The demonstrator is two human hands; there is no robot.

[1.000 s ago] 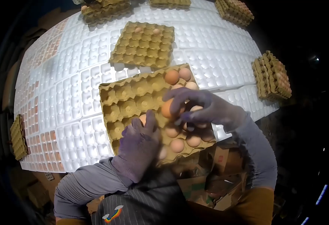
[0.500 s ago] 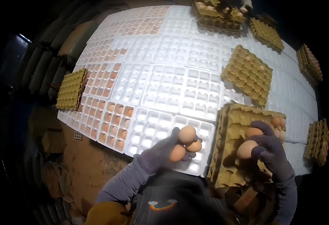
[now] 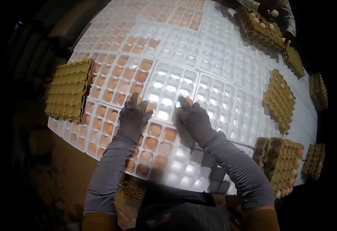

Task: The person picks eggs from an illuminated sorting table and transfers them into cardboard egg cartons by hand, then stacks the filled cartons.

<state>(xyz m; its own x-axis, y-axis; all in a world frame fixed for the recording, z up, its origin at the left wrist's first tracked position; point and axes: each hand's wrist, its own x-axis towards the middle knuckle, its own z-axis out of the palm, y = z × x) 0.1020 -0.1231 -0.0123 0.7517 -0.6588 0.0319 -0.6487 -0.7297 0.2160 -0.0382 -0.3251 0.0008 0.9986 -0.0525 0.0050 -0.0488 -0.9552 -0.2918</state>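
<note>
My left hand (image 3: 133,117), gloved in grey, reaches over the white foam trays with its fingers curled round brown eggs (image 3: 139,101). Part of another egg shows by its thumb, and the palm is hidden from above. To the right, my right hand (image 3: 195,120) holds an egg (image 3: 189,102) at its fingertips, above the unfilled cells of a white tray (image 3: 172,82). Whether more eggs sit under that hand is hidden. Nearer my body, a white tray has brown eggs (image 3: 151,143) in its left cells, below my left hand.
Stacked pulp egg cartons (image 3: 69,90) stand at the left on filled trays. More carton stacks (image 3: 287,165) with eggs are at the near right, and a tilted pulp carton (image 3: 279,101) lies beyond. At the far right, another person's sleeve (image 3: 289,19) shows beside an egg-laden stack (image 3: 261,29).
Both hands have moved forward over the white trays. My right hand has left the pulp carton at the right. The camera view has shifted, and eggs now fill more cells near me.
</note>
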